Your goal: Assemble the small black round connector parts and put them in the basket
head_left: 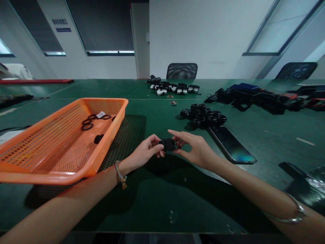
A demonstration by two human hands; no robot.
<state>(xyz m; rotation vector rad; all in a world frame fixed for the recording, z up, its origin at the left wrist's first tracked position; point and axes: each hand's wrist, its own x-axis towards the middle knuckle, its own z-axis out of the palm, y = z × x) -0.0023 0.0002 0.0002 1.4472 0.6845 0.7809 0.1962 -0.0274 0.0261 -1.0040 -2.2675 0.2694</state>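
Note:
My left hand (147, 150) and my right hand (195, 149) meet above the green table (162, 189), both pinching one small black round fitting (168, 144) between their fingertips. The left fingers curl around its left end. The right thumb and middle fingers grip its right end while the index finger sticks out straight. A heap of similar black round parts (204, 115) lies just beyond my right hand. To the left stands an orange mesh basket (50, 149) holding a few black rings (87, 126) and a small black piece (98, 138).
A phone (231, 145) lies face up right of my hands. Black-and-white parts (172, 88) line the far middle of the table, dark tools and boxes (261, 96) the far right. Two mesh chairs (181, 71) stand behind. A dark object (302, 179) sits at the near right.

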